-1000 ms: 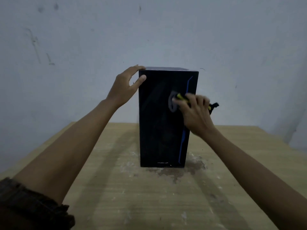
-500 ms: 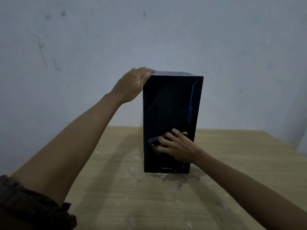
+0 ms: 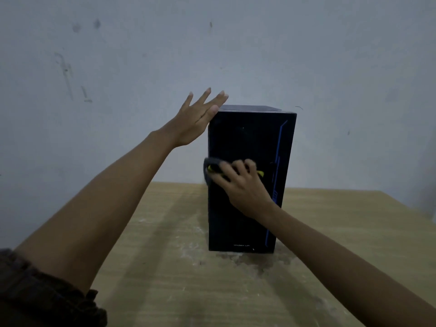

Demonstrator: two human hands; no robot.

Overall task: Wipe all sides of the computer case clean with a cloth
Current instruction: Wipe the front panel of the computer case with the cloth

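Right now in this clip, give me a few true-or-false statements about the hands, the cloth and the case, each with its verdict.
1. The computer case stands upright on the wooden table. True.
2. The left hand grips the case's top with curled fingers. False: its fingers are straight and spread, beside the top left corner.
3. The right hand holds the cloth against the case's front face. True.
4. The cloth lies flat on the table. False: it is at mid height on the case, under the right hand.

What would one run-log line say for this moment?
action: wiping computer case front | right hand: grips cloth against mid-panel | left hand: fingers spread, at top left corner
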